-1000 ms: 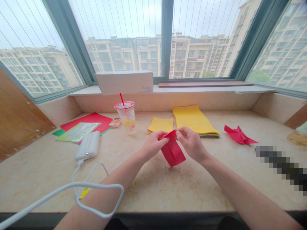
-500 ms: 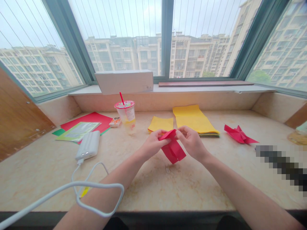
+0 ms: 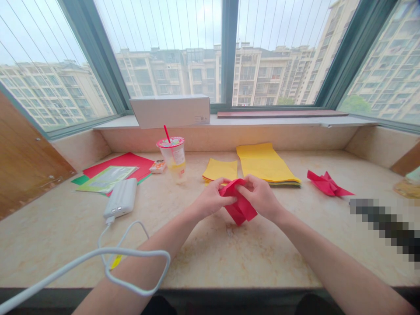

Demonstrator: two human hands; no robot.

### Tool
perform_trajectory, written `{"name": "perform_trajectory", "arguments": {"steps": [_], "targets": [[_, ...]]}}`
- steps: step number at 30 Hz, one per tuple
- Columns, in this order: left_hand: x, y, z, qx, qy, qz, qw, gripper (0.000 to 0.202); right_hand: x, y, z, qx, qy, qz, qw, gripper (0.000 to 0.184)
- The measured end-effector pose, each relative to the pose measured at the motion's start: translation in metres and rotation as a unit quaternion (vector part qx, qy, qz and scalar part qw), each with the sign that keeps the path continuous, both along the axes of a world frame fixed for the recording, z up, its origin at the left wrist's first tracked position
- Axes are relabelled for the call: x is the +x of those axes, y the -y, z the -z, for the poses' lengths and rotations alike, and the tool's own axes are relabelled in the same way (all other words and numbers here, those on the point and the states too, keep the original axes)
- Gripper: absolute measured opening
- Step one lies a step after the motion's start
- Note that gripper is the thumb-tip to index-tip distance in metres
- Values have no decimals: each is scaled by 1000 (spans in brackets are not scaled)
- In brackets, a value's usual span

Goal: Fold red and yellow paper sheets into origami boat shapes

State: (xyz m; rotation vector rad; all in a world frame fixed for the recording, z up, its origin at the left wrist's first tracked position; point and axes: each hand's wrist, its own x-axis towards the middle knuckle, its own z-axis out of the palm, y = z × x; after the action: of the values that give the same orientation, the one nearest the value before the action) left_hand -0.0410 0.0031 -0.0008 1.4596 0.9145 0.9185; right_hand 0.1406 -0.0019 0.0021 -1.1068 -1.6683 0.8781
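A partly folded sheet of red paper point(image 3: 241, 208) is held up between both hands, above the front middle of the counter. My left hand point(image 3: 213, 199) pinches its left edge, the thumb lying across the front. On the upper right part, my right hand point(image 3: 260, 197) is closed with its thumb pressed onto the paper. The fingers behind the sheet are partly hidden. Just beyond the hands lies a small stack of yellow paper squares point(image 3: 220, 169). To the right rests a separate folded red paper piece point(image 3: 329, 184) with pointed ends.
A larger yellow paper stack point(image 3: 267, 164) lies behind my right hand. Leftward stand a plastic cup with a straw point(image 3: 173, 158) and a small orange-white packet point(image 3: 158, 166). A white power bank point(image 3: 121, 197) trails a white cable point(image 3: 131, 251) over my left forearm. Red sheets point(image 3: 141, 164) lie farther left.
My right thumb has moved down and inward onto the front of the red paper. The paper's upper part looks more bent, and its lower end has shifted slightly right.
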Motion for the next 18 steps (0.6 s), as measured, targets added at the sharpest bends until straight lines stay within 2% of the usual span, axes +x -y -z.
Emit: {"name": "perform_trajectory", "arguments": {"steps": [6, 18], "targets": [[-2, -2, 7, 12, -10, 8, 1000, 46, -2, 3, -3, -13, -35, -30, 999, 14], [-3, -3, 5, 23, -36, -13, 999, 42, 2, -1, 0, 7, -33, -64, 997, 12]]}}
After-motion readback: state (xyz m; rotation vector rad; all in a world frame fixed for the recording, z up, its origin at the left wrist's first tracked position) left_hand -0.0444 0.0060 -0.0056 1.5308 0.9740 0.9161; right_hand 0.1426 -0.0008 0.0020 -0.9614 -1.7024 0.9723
